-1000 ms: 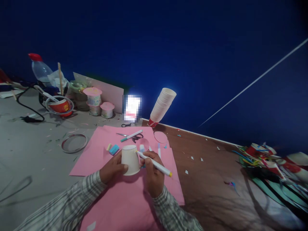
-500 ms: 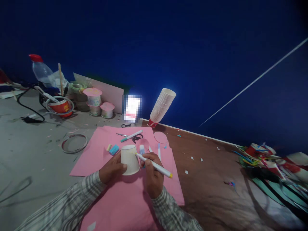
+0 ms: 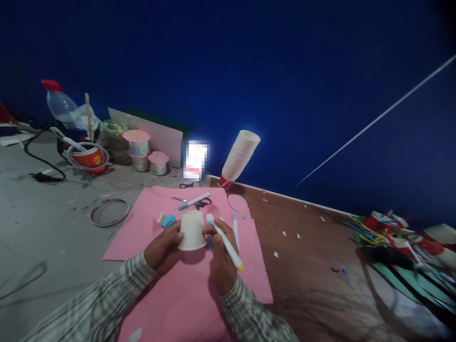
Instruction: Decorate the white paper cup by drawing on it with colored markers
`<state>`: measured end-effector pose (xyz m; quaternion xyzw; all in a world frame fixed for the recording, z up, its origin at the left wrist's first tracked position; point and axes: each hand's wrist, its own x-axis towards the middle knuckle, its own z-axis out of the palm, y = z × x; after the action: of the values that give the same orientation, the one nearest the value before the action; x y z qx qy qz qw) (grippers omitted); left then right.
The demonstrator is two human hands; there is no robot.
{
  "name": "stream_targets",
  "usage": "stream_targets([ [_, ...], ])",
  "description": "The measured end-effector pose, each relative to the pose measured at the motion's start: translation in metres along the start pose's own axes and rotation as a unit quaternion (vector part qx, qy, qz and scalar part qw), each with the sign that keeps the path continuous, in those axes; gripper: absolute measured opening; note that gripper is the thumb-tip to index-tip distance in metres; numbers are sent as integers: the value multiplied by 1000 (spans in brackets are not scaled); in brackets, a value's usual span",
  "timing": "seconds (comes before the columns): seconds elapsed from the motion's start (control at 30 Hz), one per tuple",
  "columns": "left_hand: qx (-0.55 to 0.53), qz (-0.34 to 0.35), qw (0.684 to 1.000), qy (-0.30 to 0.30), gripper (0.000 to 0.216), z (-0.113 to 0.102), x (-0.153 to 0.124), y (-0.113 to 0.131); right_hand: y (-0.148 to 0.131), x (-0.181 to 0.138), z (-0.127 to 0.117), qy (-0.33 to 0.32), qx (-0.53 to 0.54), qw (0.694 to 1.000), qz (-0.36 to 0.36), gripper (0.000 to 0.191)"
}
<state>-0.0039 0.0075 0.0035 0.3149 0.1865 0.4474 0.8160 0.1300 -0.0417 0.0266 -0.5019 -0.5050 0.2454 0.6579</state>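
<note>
The left hand (image 3: pixel 162 247) is wrapped around the side of an upturned white paper cup (image 3: pixel 193 230), fingers curled against its wall so it stays put. The right hand (image 3: pixel 221 256) is closed in a writing grip on a white marker (image 3: pixel 226 244) with a yellow end cap, its tip pointing at the top right edge of the cup; the fingertips also rest against the cup's right side.

The cup stands bottom-up over a sheet of pink paper (image 3: pixel 185 294), near the sheet's middle. Its wall looks plain white from this side; any marks are too faint or hidden to tell, so the drawing on it seems barely begun, judged from what shows.

Just left of the cup lies a small blue eraser (image 3: pixel 168 221). Behind the cup lie a teal-capped marker (image 3: pixel 194 201) and scissors (image 3: pixel 203 204), and to its right rear a cut-out pink disc (image 3: pixel 237 203), a piece already cut. Farther behind the cup a stack of paper cups (image 3: pixel 239 156) leans on the blue wall, unused. Well to the cup's left rear stand cups capped with pink discs (image 3: pixel 137 142), apparently finished. Far right of the cup sits a heap of coloured paper scraps (image 3: pixel 395 242).
</note>
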Motion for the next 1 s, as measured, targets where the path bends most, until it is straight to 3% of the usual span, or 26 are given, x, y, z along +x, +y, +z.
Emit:
stream_targets([
  [0.3, 77, 16, 997, -10, 57, -3, 2, -1, -9, -7, 0, -63, 20, 996, -54, 29],
  [0.53, 65, -3, 998, 6, 49, 3, 3, 3, -6, -3, -5, -33, 12, 997, -65, 24],
  [0.73, 51, -2, 998, 24, 53, 7, 3, 5, 0, -2, -5, 5, 8, 1000, 9, 20],
  [1.0, 72, 7, 997, -5, 51, -2, 4, -1, -4, -2, -7, -37, -54, 997, -45, 18],
])
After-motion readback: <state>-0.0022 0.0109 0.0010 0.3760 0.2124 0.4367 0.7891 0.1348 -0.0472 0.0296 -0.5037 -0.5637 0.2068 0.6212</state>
